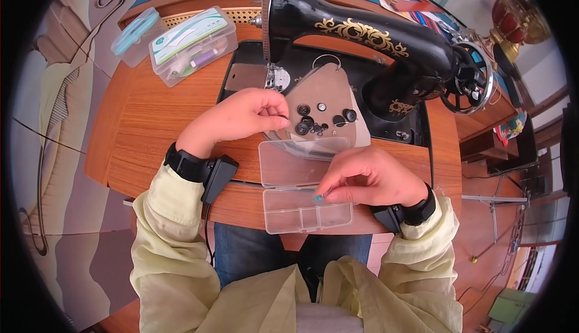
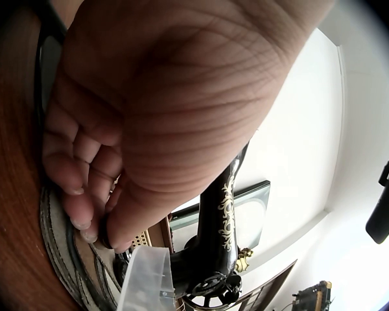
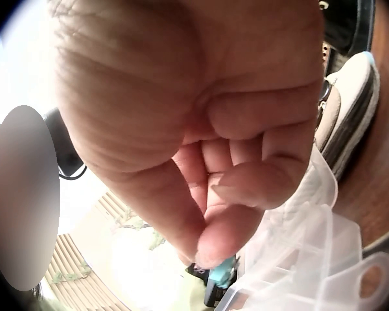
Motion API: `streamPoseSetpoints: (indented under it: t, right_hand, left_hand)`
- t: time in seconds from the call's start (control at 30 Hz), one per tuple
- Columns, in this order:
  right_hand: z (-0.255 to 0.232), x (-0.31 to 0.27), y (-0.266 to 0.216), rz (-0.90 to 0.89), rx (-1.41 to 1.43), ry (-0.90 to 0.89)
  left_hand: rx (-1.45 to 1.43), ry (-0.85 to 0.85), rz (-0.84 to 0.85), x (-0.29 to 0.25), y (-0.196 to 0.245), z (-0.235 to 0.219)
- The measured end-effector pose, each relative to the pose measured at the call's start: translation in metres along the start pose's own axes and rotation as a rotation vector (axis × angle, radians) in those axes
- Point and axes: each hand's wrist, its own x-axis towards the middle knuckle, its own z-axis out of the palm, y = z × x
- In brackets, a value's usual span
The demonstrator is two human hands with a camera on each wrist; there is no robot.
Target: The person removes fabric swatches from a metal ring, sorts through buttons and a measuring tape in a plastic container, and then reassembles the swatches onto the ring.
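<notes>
Buttons [image 1: 303,122], mostly dark, sit grouped on a brown ring-bound card [image 1: 319,85] beyond the clear box [image 1: 278,218], loosely spread, which likely makes single ones easier to pick out. The box rests on the wooden surface [image 1: 157,122], its lid [image 1: 289,167] opened away from you, so its compartments lie uncovered on your side. Your left hand [image 1: 241,116], beyond the box and to its left, pinches a small dark disc [image 2: 105,233], likely a button; a fingertip grip suits something so thin. Your right hand [image 1: 374,176], over the box's right side, pinches a small teal piece [image 1: 318,198], too tiny to identify. The black sewing machine [image 1: 362,28] stands beyond the box.
</notes>
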Motion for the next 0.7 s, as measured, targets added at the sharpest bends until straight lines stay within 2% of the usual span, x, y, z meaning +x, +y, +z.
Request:
streamPoseSetpoints:
  t: [0.03,0.13,0.33,0.53,0.63,0.7]
  right_hand:
    - [-0.0003,0.0003,0.0004,0.004,-0.022,0.006]
    - [-0.0005,0.0033,0.0066,-0.212,-0.025,-0.005]
    - [0.0016,0.0028,0.0057,-0.185,-0.095,0.004]
    - [0.0047,0.0005,0.0027,-0.094,0.064,0.036]
    - [0.0028,-0.001,0.0011,-0.109,-0.031,0.118]
    - [0.0032,0.0003,0.0083,-0.19,-0.008,0.368]
  left_hand:
    - [0.002,-0.001,0.003,0.0001,-0.0005,-0.0002]
    - [0.013,-0.001,-0.001,0.0001,0.0017,0.0004]
    - [0.008,0.005,-0.006,0.0001,0.002,0.0007]
    - [-0.002,-0.001,-0.007,0.0002,0.0026,0.0004]
    - [-0.009,0.005,-0.001,0.0003,0.0008,0.0005]
    - [-0.016,0.006,-0.003,0.0,0.0004,0.0008]
